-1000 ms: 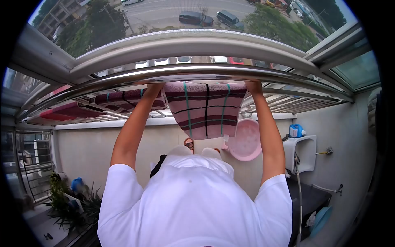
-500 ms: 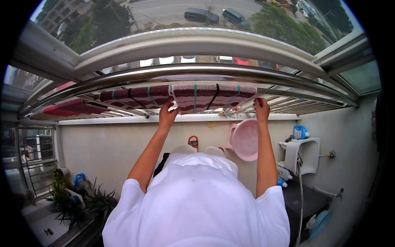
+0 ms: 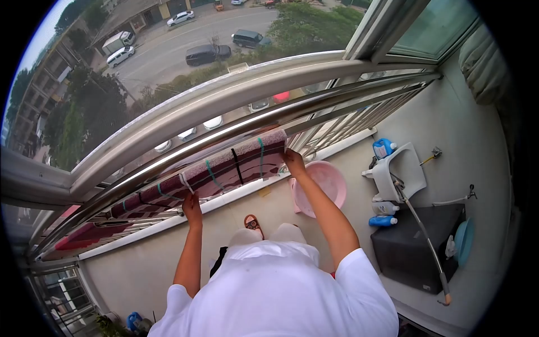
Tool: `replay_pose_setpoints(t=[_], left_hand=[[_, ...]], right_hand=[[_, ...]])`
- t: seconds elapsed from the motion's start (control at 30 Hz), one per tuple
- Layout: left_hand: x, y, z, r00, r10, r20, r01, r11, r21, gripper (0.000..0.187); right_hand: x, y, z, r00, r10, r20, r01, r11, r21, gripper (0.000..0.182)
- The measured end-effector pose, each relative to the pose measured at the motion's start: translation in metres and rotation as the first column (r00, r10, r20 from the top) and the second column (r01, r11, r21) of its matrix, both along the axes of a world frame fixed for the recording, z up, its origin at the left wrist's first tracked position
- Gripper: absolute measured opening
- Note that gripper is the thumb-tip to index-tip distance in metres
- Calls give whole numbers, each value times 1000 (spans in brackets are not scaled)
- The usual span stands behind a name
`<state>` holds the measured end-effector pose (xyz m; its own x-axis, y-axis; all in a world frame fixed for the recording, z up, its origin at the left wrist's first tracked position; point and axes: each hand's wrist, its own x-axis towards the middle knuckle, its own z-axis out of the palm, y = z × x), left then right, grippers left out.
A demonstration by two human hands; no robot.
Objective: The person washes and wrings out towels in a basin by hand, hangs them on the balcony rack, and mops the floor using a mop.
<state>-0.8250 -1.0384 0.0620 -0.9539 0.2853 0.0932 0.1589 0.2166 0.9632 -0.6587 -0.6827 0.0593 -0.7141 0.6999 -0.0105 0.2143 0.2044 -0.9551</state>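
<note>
Maroon-and-pink terry makes up the plaid towel (image 3: 233, 168), crossed by black and teal stripes, which, in the head view, hangs over the middle of the metal drying rack (image 3: 342, 128), just below a shiny steel rail (image 3: 247, 124). The right hand (image 3: 294, 163) is at the towel's right edge, its fingers drawn together and clamped on the cloth there. The left hand (image 3: 192, 209) is raised to the towel's lower left corner; its fingers touch the pale border, bent and close together, but whether they pinch it or only rest against it I cannot tell. The two hands are well apart, with the width of the towel between them.

Beside its left edge, toward the rack's left end, hangs a second plaid towel (image 3: 147, 201), and nearer that end lies a red cloth (image 3: 83, 238). Below the right forearm is a pink basin (image 3: 324, 188), partly hidden by it. A brown sandal (image 3: 253, 224) shows on the floor (image 3: 146, 261). Further right, a blue bottle (image 3: 384, 148) is near the wall; a dark box (image 3: 412, 247) has a long metal pole (image 3: 422, 233) slanting across it and a turquoise basin (image 3: 464, 242) against its right edge.
</note>
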Motion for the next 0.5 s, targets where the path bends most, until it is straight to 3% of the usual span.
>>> replay_pose_setpoints(t=[0.1, 0.17, 0.2, 0.23, 0.3, 0.37, 0.43, 0.5], left_hand=[[0, -1, -17, 998, -34, 56, 36, 999, -22, 14], [8, 8, -37, 978, -116, 175, 81, 977, 197, 17], [17, 12, -53, 954, -176, 242, 99, 948, 301, 20], [15, 0, -87, 915, -284, 286, 205, 939, 277, 32], [1, -21, -129, 905, -238, 354, 311, 936, -164, 28], [18, -13, -117, 905, -25, 425, 57, 996, -63, 19], [11, -26, -139, 907, 8, 420, 118, 955, -272, 16], [29, -30, -146, 833, 28, 553, 191, 923, -334, 16]], right_hand=[[13, -1, 11, 982, 38, 182, -64, 989, 136, 22], [36, -8, -6, 991, 0, 136, -20, 988, 151, 28], [57, -7, -19, 976, 29, 218, -69, 981, 182, 33], [84, -15, 9, 950, 23, 310, -70, 987, 143, 35], [154, -8, -10, 909, -1, 417, -120, 957, 264, 37], [246, 1, -8, 874, -125, 469, 6, 969, 248, 37], [357, 20, 7, 792, -245, 559, 125, 962, 244, 34], [494, 44, 1, 675, -417, 609, 272, 907, 320, 33]])
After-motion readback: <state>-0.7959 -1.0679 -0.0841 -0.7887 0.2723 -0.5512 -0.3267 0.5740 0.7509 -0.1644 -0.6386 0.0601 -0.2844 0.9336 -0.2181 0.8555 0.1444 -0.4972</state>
